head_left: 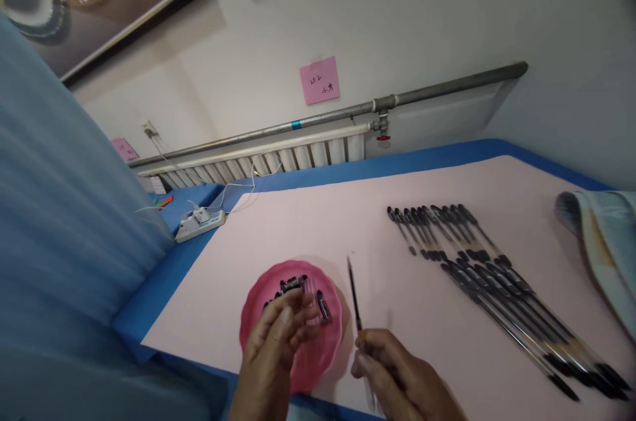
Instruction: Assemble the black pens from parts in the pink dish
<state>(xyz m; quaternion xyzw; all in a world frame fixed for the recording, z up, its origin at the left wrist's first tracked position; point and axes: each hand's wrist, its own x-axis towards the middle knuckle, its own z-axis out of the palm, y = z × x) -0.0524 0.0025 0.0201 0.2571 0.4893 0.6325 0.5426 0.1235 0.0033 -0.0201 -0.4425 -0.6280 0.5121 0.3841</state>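
I see the right hand (397, 371) pinch a pen (354, 295), thin end pointing away, middle hidden. The left hand (273, 345), loosely spread, hides part of the pink plate (318, 358).

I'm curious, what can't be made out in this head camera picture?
All in the head view:
Pink tray: part of its floor and contents, behind the left hand.
Held pen: the gripped stretch, behind the right hand.
Folded cloth: cut off by the right edge.
Large framed picture: cut off by the top and left edges.
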